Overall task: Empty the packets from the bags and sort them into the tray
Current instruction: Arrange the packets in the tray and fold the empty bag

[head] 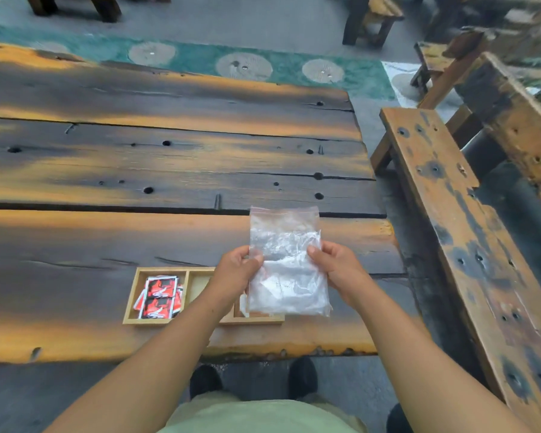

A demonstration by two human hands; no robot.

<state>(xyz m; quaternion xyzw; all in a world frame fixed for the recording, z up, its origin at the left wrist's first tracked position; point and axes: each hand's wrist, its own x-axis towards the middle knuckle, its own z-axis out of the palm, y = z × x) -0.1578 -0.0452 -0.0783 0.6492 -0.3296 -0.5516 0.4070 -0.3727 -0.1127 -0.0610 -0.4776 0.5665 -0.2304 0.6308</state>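
1. Pale green clothing [263, 417] fills the near edge, with two dark shoes [302, 378] on the floor just beyond it.
2. On the near plank of the tabletop [75, 245] sits a wooden tray [169, 321]. Its left compartment holds red-and-black packets [160, 296], and the left forearm crosses the middle one.
3. Left hand [236, 271] pinches the left edge of a clear plastic bag [286, 270], thumb on the front.
4. The bag is held upright in front of the tray's right compartment and hides most of it. Whitish contents fill its lower half, too blurred to identify.
5. Right hand [338, 270] pinches the bag's right edge.
6. A worn wooden bench [434, 214] stands right of the tabletop.
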